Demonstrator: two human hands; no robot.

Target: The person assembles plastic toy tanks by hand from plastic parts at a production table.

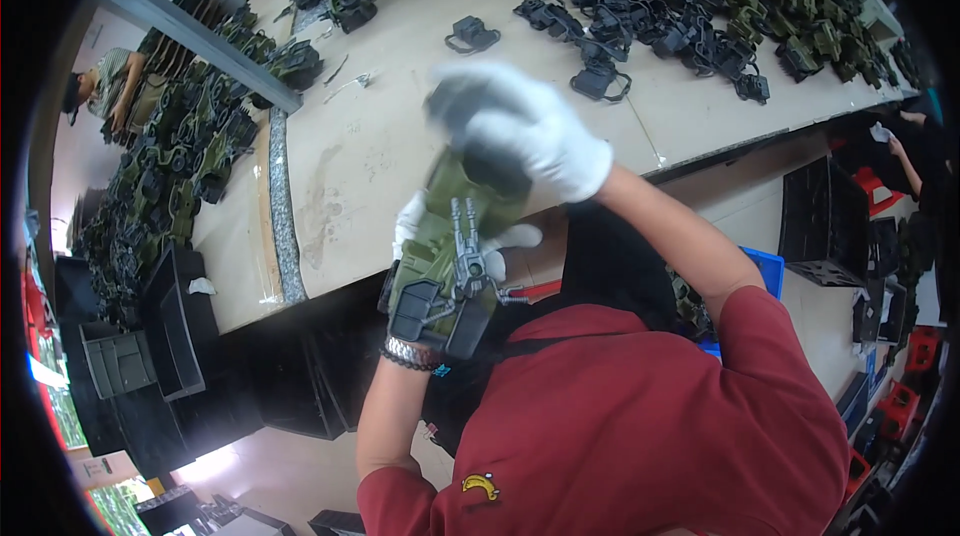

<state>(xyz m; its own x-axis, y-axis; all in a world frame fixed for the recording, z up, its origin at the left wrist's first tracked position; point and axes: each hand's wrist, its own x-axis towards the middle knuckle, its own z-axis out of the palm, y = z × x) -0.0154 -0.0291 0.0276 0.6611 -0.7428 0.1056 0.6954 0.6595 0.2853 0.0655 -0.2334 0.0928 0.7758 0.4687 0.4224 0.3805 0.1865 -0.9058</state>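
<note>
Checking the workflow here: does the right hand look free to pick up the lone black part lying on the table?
Probably not right away: the right hand grips the top of the green toy vehicle, which the left hand supports. The black part lies unobstructed on the table.

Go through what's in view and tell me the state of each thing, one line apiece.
Green toy vehicle: lifted off the table, held in both hands.
Left hand: gloved, gripping the toy from behind.
Right hand: gloved, blurred, pressing on the toy's upper end.
Black parts: lying loose in a heap on the table.
Grey bin: open.
</note>
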